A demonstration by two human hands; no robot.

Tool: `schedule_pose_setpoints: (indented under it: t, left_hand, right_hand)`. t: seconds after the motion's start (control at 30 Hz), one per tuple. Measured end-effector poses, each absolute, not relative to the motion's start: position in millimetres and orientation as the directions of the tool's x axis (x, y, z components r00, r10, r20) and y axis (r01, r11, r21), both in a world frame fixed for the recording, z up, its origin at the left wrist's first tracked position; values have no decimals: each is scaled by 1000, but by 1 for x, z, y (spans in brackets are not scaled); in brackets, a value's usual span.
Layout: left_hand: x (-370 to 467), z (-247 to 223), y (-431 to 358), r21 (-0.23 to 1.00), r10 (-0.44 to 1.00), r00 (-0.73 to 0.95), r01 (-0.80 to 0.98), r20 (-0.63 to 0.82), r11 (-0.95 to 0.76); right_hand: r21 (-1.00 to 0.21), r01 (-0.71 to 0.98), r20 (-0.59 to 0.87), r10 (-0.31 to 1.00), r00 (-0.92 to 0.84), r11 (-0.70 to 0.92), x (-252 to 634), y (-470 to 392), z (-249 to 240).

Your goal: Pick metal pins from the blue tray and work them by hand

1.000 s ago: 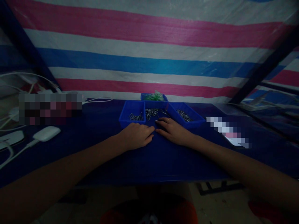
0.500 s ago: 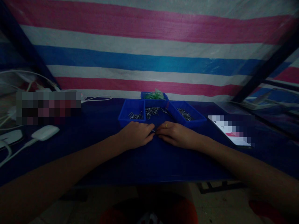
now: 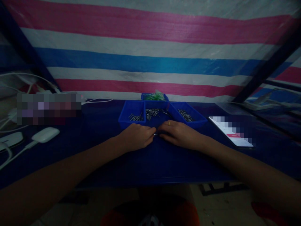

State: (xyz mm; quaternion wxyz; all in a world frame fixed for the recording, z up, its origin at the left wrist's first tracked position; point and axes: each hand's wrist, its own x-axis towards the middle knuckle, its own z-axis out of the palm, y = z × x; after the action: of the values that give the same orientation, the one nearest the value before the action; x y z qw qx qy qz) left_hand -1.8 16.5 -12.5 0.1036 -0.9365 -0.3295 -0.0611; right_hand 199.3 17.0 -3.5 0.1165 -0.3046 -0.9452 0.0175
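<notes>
My left hand [image 3: 137, 137] is closed in a pinch over the table, and a small thin metal piece [image 3: 155, 134] pokes out from its fingertips. Facing it, my right hand [image 3: 177, 133], with a ring on one finger, has its fingers drawn together close to the end of that piece; whatever they grip is hidden. Just beyond the hands stand a left blue bin [image 3: 132, 106] and a right blue bin [image 3: 191, 113], both with small metal pins inside. A loose heap of similar metal pins [image 3: 152, 113] lies between the bins.
Behind the bins is another blue bin [image 3: 143, 97] with green pieces in a clear bag [image 3: 156, 95]. A lit phone [image 3: 231, 133] lies at right. To the left are a white charger [image 3: 45, 135] and cables on the blue table [image 3: 141, 169]. A striped sheet [image 3: 150, 37] hangs behind.
My right hand has shifted very slightly, with its fingers moving a little away from my left hand. The left hand stays nearly in place, still pinching the metal piece.
</notes>
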Motion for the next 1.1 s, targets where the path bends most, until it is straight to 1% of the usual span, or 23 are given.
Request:
schedule_pose_setpoints:
  t: [0.13,0.23,0.47,0.7,0.8,0.93,1.1]
  left_hand:
    - [0,-11,14,-148,604,766,639,222,-755]
    - [0,-9,13,-158,600,761,642,245,-750]
    - [0,-9,12,-151,581,766,632,276,-760]
    - [0,-9,12,-116,573,776,616,265,-780]
    - [0,-10,13,-100,552,797,587,244,-803]
    - [-1,-12,15,-126,508,831,542,225,-831]
    - [-2,-14,17,-150,486,839,528,244,-836]
  right_hand:
    - [-47,597,183,594,-783,801,201,20,-4]
    - [-36,583,159,580,-799,812,201,19,-4]
    - [-82,559,148,565,-812,825,200,18,-3]
    - [-102,513,191,522,-831,853,201,19,-4]
    - [-105,503,183,514,-838,858,201,18,-4]
    - [-105,515,171,526,-833,851,201,18,-3]
    - [-114,514,181,527,-830,850,200,17,-2]
